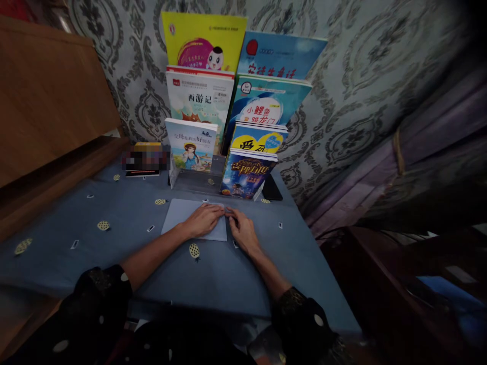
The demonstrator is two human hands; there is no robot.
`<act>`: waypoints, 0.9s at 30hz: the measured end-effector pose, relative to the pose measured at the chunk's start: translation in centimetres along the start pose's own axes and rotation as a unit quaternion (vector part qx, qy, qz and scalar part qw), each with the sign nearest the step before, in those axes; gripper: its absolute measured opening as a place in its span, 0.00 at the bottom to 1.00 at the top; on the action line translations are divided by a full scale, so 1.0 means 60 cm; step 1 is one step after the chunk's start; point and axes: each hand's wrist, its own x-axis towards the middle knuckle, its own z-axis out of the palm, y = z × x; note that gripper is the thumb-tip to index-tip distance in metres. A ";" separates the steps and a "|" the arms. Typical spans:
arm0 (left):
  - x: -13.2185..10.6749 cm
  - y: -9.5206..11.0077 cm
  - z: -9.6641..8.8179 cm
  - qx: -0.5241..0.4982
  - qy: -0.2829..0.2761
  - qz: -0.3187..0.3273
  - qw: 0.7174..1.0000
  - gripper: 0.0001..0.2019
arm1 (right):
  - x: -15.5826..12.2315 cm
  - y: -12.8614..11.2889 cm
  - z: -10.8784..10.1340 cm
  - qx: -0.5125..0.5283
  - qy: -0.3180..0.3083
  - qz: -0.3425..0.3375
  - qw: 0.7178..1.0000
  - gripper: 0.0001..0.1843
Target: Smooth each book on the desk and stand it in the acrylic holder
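A thin, pale grey-blue rectangle (175,215), like a folded sheet of paper or a slim booklet, lies flat on the cloth-covered table. Across its right half rests my left hand (204,220), palm down, fingers stretched towards the upper right corner. My right hand (242,229) is at the right edge, its bent fingers closed at that same corner. The fingertips of both hands almost meet there. What lies under my left palm is hidden, and the exact grip of the right fingertips is small and dim.
Just beyond my hands stands a clear rack (194,183) of upright books, with a dark blue book (247,175) in front. A black flat object (272,188) lies beside it. Further left are small blurred-out items (146,158) and a wooden cabinet (49,96). A patterned curtain (353,91) hangs behind.
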 end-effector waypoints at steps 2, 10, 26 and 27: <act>-0.001 0.000 0.002 0.000 0.001 0.000 1.000 0.19 | 0.000 0.000 0.000 -0.007 0.002 -0.004 1.000 0.21; -0.010 0.005 0.000 0.012 0.011 0.028 0.999 0.17 | -0.004 -0.002 -0.002 0.000 0.011 0.014 1.000 0.20; -0.018 0.016 -0.008 -0.002 0.003 0.053 0.999 0.17 | -0.006 -0.008 -0.005 0.017 0.008 0.033 0.999 0.18; -0.019 0.016 -0.008 -0.002 0.005 0.056 0.998 0.17 | -0.006 -0.008 -0.005 0.016 0.006 0.032 0.999 0.18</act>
